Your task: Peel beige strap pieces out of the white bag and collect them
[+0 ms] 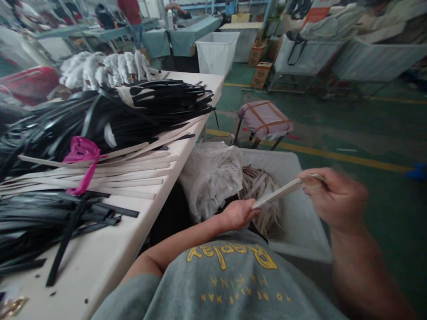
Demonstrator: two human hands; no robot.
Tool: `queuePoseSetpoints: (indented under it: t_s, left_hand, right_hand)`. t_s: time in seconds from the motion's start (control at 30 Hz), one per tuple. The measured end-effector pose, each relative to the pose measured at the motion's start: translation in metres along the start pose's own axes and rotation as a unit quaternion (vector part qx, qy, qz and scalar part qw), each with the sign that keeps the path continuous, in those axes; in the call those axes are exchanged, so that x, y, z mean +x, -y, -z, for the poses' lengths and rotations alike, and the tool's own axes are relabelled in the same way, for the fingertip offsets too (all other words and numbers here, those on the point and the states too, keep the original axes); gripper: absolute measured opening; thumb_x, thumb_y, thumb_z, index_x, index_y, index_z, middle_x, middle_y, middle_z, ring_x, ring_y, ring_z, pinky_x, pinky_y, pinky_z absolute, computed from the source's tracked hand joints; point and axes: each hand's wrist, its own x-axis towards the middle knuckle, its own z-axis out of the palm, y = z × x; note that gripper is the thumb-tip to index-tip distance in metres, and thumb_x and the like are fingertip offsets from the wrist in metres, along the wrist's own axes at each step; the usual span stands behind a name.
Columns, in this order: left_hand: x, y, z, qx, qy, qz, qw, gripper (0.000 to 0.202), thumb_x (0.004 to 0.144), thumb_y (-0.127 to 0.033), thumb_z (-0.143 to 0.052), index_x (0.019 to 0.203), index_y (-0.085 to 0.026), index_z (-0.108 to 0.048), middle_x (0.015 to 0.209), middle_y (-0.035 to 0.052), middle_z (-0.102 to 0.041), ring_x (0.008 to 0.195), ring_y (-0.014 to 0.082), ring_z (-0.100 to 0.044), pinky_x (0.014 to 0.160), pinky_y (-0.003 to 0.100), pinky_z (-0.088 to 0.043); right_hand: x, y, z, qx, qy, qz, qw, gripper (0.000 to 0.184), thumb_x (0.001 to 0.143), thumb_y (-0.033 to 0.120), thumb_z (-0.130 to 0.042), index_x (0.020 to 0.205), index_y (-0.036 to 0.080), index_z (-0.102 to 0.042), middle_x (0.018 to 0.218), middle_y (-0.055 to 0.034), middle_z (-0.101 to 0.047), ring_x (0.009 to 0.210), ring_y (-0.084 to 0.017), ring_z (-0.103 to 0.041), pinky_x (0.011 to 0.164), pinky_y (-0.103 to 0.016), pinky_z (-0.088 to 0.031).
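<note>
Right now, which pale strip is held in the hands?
The single strip over the white bin, left hand pinching one end, right hand the other. The other pale strips lie flat on the table or bunched in the bin.

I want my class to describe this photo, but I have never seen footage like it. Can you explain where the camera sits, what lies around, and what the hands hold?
There is no machine here. The single picture comes from a camera worn on a person's head, looking forward and down, so you see their own grey T-shirt and two bare hands. The left hand and the right hand each grip one end of a pale strip. They hold it over a white bin, which contains a tangle of similar strips and a crumpled plastic bag. To the left, a white table carries piles of black strips, long pale strips and a pink scrap.
</note>
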Motion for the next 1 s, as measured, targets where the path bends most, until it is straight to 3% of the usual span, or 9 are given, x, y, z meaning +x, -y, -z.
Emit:
queuePoseSetpoints:
  t_s: [0.07, 0.2, 0.27, 0.37, 0.53, 0.63, 0.73, 0.83, 1.0]
  left_hand:
    - [-0.002, 0.008, 0.004, 0.114, 0.068, -0.036, 0.990, 0.016, 0.072, -0.024, -0.078, 0.064, -0.025, -0.065, 0.062, 0.0020, -0.056, 0.064, 0.0202, -0.052, 0.073, 0.034, -0.042]
    - [0.001, 0.023, 0.017, 0.190, 0.076, -0.074, 0.976, 0.012, 0.077, -0.032, -0.074, 0.070, -0.025, -0.068, 0.066, 0.0037, -0.059, 0.068, 0.0230, -0.056, 0.073, 0.035, -0.045]
    - [0.006, 0.024, 0.029, 0.205, 0.077, -0.095, 0.971, 0.014, 0.076, -0.034, -0.076, 0.088, -0.026, -0.073, 0.082, 0.0068, -0.068, 0.081, 0.0272, -0.062, 0.080, 0.038, -0.048]
    - [0.012, 0.014, 0.057, 0.169, 0.004, -0.101, 0.980, 0.036, 0.079, -0.038, -0.073, 0.112, -0.025, -0.069, 0.112, 0.0116, -0.070, 0.103, 0.0304, -0.064, 0.088, 0.041, -0.050]
    - [0.011, -0.002, 0.117, 0.210, -0.162, -0.106, 0.958, 0.051, 0.083, -0.047, -0.067, 0.124, -0.019, -0.058, 0.121, 0.0131, -0.067, 0.101, 0.0237, -0.067, 0.089, 0.038, -0.052]
    - [-0.001, 0.002, 0.143, 0.232, -0.182, -0.085, 0.952, 0.058, 0.083, -0.052, -0.065, 0.130, -0.020, -0.053, 0.125, 0.0141, -0.066, 0.100, 0.0233, -0.067, 0.086, 0.038, -0.053]
    - [-0.020, 0.005, 0.151, 0.229, -0.178, -0.054, 0.956, 0.064, 0.081, -0.055, -0.066, 0.133, -0.020, -0.051, 0.126, 0.0136, -0.065, 0.100, 0.0237, -0.067, 0.087, 0.039, -0.053]
    - [-0.040, -0.002, 0.145, 0.196, -0.176, -0.019, 0.964, 0.065, 0.080, -0.055, -0.068, 0.132, -0.020, -0.052, 0.125, 0.0128, -0.066, 0.101, 0.0241, -0.068, 0.088, 0.039, -0.053]
    - [-0.059, -0.029, 0.124, 0.125, -0.151, 0.013, 0.981, 0.060, 0.079, -0.053, -0.071, 0.125, -0.017, -0.059, 0.116, 0.0123, -0.071, 0.097, 0.0242, -0.070, 0.088, 0.039, -0.053]
  right_hand:
    - [0.000, 0.002, 0.005, 0.005, -0.020, -0.029, 0.999, 0.026, 0.094, 0.043, -0.063, 0.082, 0.022, -0.073, 0.059, -0.0013, -0.066, 0.050, -0.016, -0.061, 0.054, -0.028, -0.046]
    - [0.006, 0.001, 0.013, 0.010, -0.011, -0.062, 0.998, 0.038, 0.096, 0.053, -0.055, 0.083, 0.020, -0.070, 0.056, 0.0020, -0.061, 0.047, -0.012, -0.057, 0.052, -0.024, -0.045]
    - [0.010, -0.003, 0.019, 0.004, 0.004, -0.057, 0.998, 0.041, 0.097, 0.055, -0.053, 0.084, 0.020, -0.070, 0.058, 0.0022, -0.062, 0.049, -0.011, -0.058, 0.055, -0.023, -0.046]
    - [0.012, -0.008, 0.031, -0.009, -0.016, -0.059, 0.998, 0.043, 0.097, 0.056, -0.051, 0.086, 0.019, -0.070, 0.061, 0.0014, -0.063, 0.050, -0.011, -0.058, 0.055, -0.023, -0.046]
    - [0.008, -0.035, 0.040, -0.071, -0.007, -0.044, 0.996, 0.038, 0.097, 0.053, -0.054, 0.089, 0.020, -0.070, 0.061, 0.0006, -0.066, 0.054, -0.013, -0.062, 0.059, -0.024, -0.048]
    - [-0.004, -0.059, 0.031, -0.073, 0.069, -0.037, 0.994, 0.035, 0.095, 0.051, -0.056, 0.092, 0.019, -0.071, 0.069, -0.0021, -0.071, 0.059, -0.014, -0.066, 0.061, -0.025, -0.050]
    - [-0.015, -0.068, 0.017, -0.027, 0.158, -0.058, 0.985, 0.038, 0.091, 0.050, -0.063, 0.111, 0.019, -0.068, 0.086, -0.0054, -0.076, 0.063, -0.015, -0.069, 0.063, -0.027, -0.054]
    - [-0.013, -0.043, 0.011, 0.123, 0.126, -0.073, 0.982, 0.050, 0.090, 0.047, -0.067, 0.134, 0.026, -0.056, 0.113, -0.0080, -0.073, 0.072, -0.016, -0.073, 0.069, -0.031, -0.060]
    - [0.019, 0.052, 0.030, 0.354, -0.012, -0.005, 0.935, 0.059, 0.081, 0.054, -0.075, 0.135, 0.039, -0.057, 0.137, -0.0016, -0.059, 0.116, -0.026, -0.065, 0.058, -0.030, -0.064]
